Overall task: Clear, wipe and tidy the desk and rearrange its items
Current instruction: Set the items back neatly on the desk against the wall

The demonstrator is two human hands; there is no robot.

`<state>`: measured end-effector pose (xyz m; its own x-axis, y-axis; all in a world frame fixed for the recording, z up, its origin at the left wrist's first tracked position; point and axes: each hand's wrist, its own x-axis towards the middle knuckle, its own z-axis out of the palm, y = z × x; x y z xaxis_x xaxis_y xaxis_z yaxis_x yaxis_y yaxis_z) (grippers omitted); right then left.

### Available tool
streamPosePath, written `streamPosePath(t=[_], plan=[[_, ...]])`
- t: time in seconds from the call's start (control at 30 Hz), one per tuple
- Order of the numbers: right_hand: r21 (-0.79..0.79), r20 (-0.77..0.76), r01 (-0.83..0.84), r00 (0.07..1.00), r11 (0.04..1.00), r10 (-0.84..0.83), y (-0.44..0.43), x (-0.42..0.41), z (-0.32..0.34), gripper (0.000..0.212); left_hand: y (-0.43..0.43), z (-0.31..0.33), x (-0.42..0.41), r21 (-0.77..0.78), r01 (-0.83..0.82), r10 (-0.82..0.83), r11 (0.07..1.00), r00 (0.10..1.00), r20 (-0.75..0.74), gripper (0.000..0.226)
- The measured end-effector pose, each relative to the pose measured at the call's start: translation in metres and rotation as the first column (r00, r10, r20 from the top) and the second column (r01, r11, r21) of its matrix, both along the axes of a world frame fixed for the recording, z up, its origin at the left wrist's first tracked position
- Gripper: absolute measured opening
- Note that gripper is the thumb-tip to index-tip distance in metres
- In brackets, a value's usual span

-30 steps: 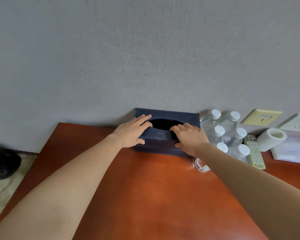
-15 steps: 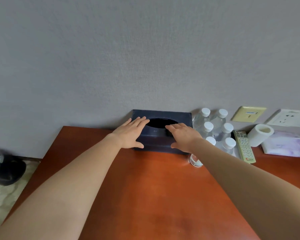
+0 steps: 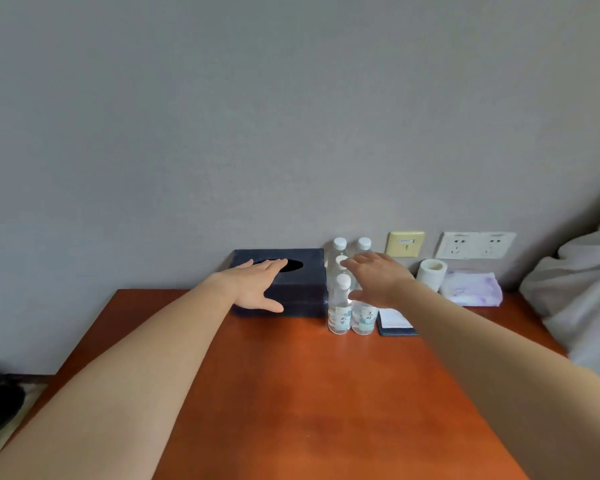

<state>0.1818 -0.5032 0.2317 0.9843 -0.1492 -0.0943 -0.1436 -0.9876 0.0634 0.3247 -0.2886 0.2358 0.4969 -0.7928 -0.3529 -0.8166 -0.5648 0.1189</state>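
Note:
A dark blue tissue box (image 3: 302,294) stands against the wall at the back of the red-brown desk (image 3: 309,403). My left hand (image 3: 257,285) rests flat on its top, fingers straight, thumb down its front face. Right beside the box stand several clear water bottles (image 3: 340,306) with white caps. My right hand (image 3: 378,278) hovers spread over the bottles, fingers straight, holding nothing; it hides some of them.
A dark blue pad with a white sheet (image 3: 394,322) lies right of the bottles. Behind it are a toilet paper roll (image 3: 430,274) and a purple tissue pack (image 3: 471,291). Wall sockets (image 3: 475,244) sit above. Grey bedding (image 3: 579,289) is at the right.
My right hand left the tissue box and moved right over the bottles. My left hand stays on the box. The view has tilted up and shifted right.

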Motion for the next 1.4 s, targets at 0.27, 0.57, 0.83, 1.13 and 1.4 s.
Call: streamPosePath(t=[0.27,0.57,0.83,1.13,1.4], plan=[[-0.068,0.061,0.191,0.98,0.979,-0.187,-0.072,-0.138,0.033,0.065,-0.1,0.031,-0.095,-0.035,0.162,-0.16,0.986,0.985,0.056,0.101],[-0.086,0.077,0.462,0.887,0.883,-0.456,-0.154,-0.342,0.044,0.052,-0.232,0.04,-0.258,-0.058,0.414,-0.41,0.909,0.91,0.064,0.101],[-0.149,0.035,0.704,0.706,0.694,-0.708,-0.193,-0.535,0.036,0.049,-0.341,0.037,-0.412,-0.087,0.696,-0.694,0.713,0.718,0.058,0.099],[-0.154,0.052,0.925,0.358,0.347,-0.932,-0.163,-0.698,0.03,0.057,-0.435,0.038,-0.577,-0.026,0.944,-0.943,0.329,0.33,0.053,0.092],[-0.164,0.068,0.98,-0.098,-0.108,-0.993,-0.067,-0.822,0.044,0.057,-0.452,0.042,-0.748,-0.027,0.998,-0.995,-0.065,-0.062,0.08,0.091]])
